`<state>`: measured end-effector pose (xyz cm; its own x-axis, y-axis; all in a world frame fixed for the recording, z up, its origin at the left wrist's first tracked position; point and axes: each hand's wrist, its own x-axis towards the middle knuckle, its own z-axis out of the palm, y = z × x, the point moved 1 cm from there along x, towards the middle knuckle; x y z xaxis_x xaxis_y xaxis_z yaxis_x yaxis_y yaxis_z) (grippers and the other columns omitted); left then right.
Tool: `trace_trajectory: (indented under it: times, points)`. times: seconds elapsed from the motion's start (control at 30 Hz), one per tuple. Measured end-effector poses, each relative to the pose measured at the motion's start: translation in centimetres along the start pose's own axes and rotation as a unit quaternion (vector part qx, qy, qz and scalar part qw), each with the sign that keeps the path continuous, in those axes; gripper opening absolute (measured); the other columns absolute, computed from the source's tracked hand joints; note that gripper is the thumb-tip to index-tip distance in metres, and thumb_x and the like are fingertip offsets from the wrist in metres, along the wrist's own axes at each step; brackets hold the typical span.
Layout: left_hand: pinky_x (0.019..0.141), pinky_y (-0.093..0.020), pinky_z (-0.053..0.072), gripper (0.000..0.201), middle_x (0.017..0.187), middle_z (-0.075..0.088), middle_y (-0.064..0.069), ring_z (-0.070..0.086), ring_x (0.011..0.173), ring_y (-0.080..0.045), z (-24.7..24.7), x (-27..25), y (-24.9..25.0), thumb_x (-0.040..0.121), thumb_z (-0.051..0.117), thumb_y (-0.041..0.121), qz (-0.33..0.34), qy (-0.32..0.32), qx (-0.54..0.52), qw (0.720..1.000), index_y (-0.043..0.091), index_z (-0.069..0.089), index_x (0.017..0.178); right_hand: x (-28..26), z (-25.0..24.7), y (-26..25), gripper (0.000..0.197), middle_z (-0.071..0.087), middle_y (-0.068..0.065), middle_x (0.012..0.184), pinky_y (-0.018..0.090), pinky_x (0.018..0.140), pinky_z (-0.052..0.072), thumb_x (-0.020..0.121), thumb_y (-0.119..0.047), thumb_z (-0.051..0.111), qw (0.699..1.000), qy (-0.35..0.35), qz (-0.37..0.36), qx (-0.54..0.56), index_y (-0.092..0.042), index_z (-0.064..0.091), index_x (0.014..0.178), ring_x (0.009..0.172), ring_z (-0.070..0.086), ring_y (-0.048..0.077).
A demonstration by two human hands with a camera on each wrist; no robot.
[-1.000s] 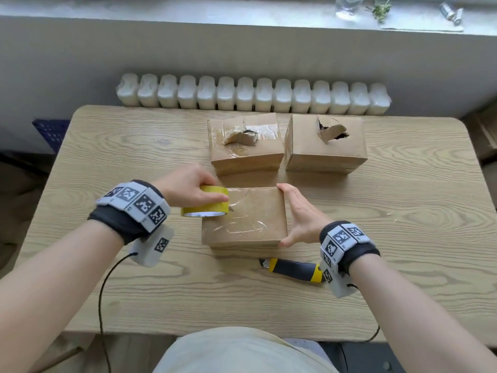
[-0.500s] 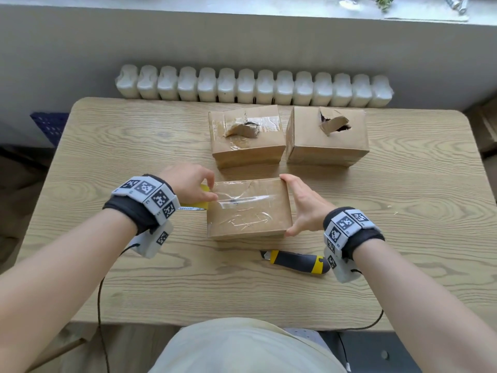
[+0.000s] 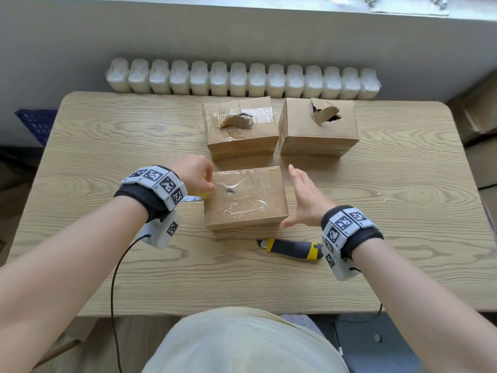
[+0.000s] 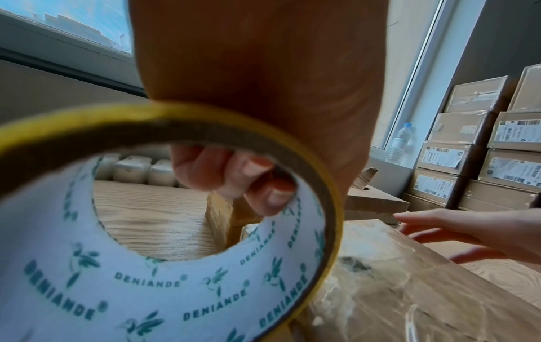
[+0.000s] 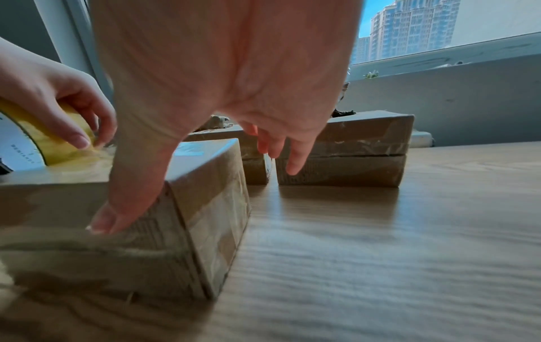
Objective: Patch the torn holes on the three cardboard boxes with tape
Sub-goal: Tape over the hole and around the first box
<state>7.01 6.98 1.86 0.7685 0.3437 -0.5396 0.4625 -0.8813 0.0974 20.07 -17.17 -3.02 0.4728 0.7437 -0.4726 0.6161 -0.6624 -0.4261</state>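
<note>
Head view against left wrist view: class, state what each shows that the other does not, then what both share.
Only the head view shows the black-and-yellow utility knife lying on the wooden table near the person, and the white radiator at full width.

Only the left wrist view shows the stacked labelled cardboard cartons, the clear plastic water bottle on the sill, and the lettering inside the roll's core.

Both show the left hand gripping the yellow-edged tape roll at the nearest tape-covered cardboard box, with the open right hand at its other side.

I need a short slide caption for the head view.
Left hand holds the tape roll at the taped near box; right hand open beside it.
</note>
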Motion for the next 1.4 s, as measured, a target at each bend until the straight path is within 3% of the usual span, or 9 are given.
trace_trajectory:
  times: [0.17,0.43,0.57,0.73,0.87,1.0,1.13,1.23,1.4]
  points:
    - [0.069,-0.028,0.042,0.026,0.103,0.061,0.003,0.056,0.094,-0.016,0.2,-0.3,-0.6,0.086,0.061,0.045,0.018,0.010,-0.028,0.999,0.022,0.065,0.098,-2.7,2.0,1.1,0.135,0.026,0.008,0.143,0.035,0.110,0.032,0.053,-0.045,0.088,0.999,0.029,0.031,-0.003,-0.012,0.001,0.149,0.133,0.031,0.021]
    - [0.068,-0.027,0.040,0.028,0.102,0.062,0.001,0.054,0.093,-0.015,0.4,-0.4,-1.0,0.086,0.061,0.046,0.044,0.017,-0.046,0.998,0.021,0.066,0.099,-4.8,6.6,1.7,0.075,0.047,-0.002,0.118,0.033,0.088,0.046,0.062,-0.047,0.081,0.992,-0.081,0.039,-0.085,-0.020,0.047,0.124,0.108,0.050,0.019]
    - [0.070,-0.027,0.040,0.028,0.100,0.060,0.002,0.053,0.092,-0.014,0.4,-0.4,-1.2,0.086,0.062,0.045,0.053,0.016,-0.057,0.997,0.021,0.066,0.099,-4.3,8.0,1.0,0.056,0.049,0.002,0.109,0.031,0.075,0.040,0.070,-0.037,0.077,0.987,-0.085,0.040,-0.132,-0.015,0.050,0.114,0.100,0.052,0.023]
    - [0.077,-0.030,0.045,0.030,0.097,0.056,0.004,0.052,0.094,-0.014,0.5,-0.3,-1.3,0.085,0.063,0.045,0.051,0.011,-0.082,0.995,0.020,0.067,0.101,-4.0,8.5,0.3,0.041,0.049,0.008,0.114,0.031,0.076,0.038,0.082,-0.024,0.068,0.985,-0.101,0.019,-0.142,-0.009,0.047,0.115,0.105,0.051,0.026]
    - [0.076,-0.028,0.041,0.029,0.097,0.052,0.005,0.049,0.091,-0.012,0.5,-0.5,-1.4,0.086,0.062,0.044,0.054,0.018,-0.086,0.995,0.023,0.064,0.105,-4.8,7.4,-0.8,0.046,0.052,0.005,0.113,0.030,0.081,0.044,0.083,-0.035,0.068,0.993,-0.109,0.010,-0.040,-0.013,0.052,0.120,0.102,0.054,0.023]
    - [0.077,-0.029,0.044,0.028,0.098,0.054,0.005,0.050,0.092,-0.012,0.5,-0.8,-1.4,0.086,0.061,0.045,0.054,0.023,-0.076,0.995,0.024,0.064,0.105,-5.3,5.5,-3.0,0.033,0.063,-0.002,0.102,0.037,0.088,0.051,0.080,-0.035,0.071,0.987,-0.105,-0.011,0.123,-0.018,0.061,0.107,0.095,0.061,0.016]
    - [0.074,-0.028,0.042,0.024,0.099,0.056,0.003,0.050,0.088,-0.013,0.4,-0.8,-1.2,0.090,0.057,0.042,0.046,0.031,-0.065,0.996,0.024,0.064,0.105,-4.1,3.2,-6.0,0.017,0.070,0.007,0.097,0.037,0.089,0.053,0.085,-0.025,0.068,0.943,-0.102,-0.017,0.315,-0.014,0.067,0.098,0.093,0.066,0.020]
    - [0.072,-0.029,0.043,0.022,0.101,0.061,0.000,0.051,0.086,-0.014,0.4,-0.6,-1.1,0.093,0.053,0.039,0.037,0.044,-0.065,0.996,0.024,0.065,0.104,-2.6,2.5,-8.5,0.018,0.068,0.014,0.099,0.037,0.091,0.053,0.091,-0.016,0.061,0.879,-0.134,0.010,0.457,-0.004,0.065,0.102,0.096,0.066,0.024]
    - [0.070,-0.029,0.044,0.019,0.094,0.060,0.003,0.054,0.084,-0.015,0.7,-0.4,-0.9,0.092,0.055,0.038,0.023,0.063,-0.068,0.995,0.024,0.066,0.099,-0.1,3.0,-10.4,0.035,0.063,0.024,0.107,0.040,0.092,0.052,0.092,-0.016,0.059,0.840,-0.155,0.059,0.517,0.009,0.058,0.116,0.096,0.062,0.030]
